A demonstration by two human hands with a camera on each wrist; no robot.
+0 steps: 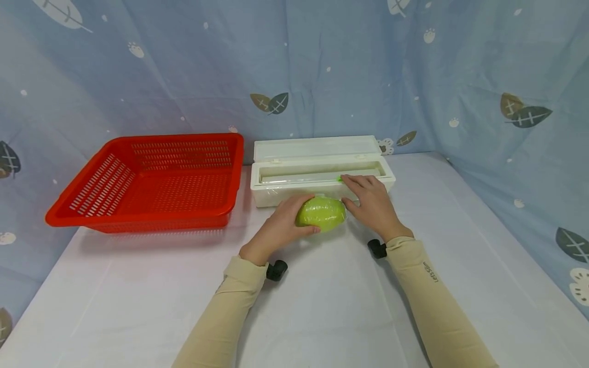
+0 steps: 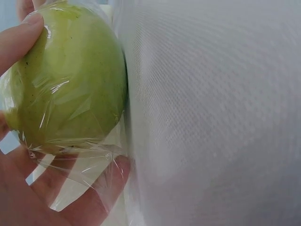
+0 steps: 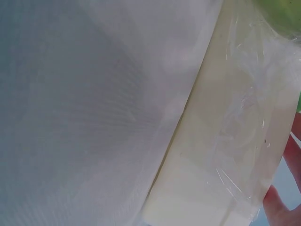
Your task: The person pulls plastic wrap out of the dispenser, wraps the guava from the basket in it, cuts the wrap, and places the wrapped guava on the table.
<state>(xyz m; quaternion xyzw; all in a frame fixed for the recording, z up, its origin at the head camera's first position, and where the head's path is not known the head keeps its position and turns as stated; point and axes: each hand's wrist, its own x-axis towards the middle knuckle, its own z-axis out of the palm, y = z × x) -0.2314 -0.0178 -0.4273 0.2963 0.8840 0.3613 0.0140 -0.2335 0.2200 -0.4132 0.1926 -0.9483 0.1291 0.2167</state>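
A smooth, oval green fruit (image 1: pixel 321 213), its exact kind not plain, is wrapped in clear cling film (image 2: pixel 89 162). My left hand (image 1: pixel 286 225) grips it from the left, thumb on the near side, fingers on the far side. Film runs from the fruit to a white cling film dispenser (image 1: pixel 294 194), whose lid stands raised and whose long roll shows inside. On the dispenser's front rim sits a small green slide cutter (image 1: pixel 340 179). My right hand (image 1: pixel 374 207) reaches over that rim, fingertips touching the cutter, thumb low beside the fruit. The right wrist view shows only some of its fingers.
A red plastic basket (image 1: pixel 161 225) with slotted sides stands left of the dispenser. A white cloth covers the table (image 1: pixel 313 312). Behind hangs a blue leaf-patterned curtain (image 1: pixel 322 66), close to the raised lid and the basket.
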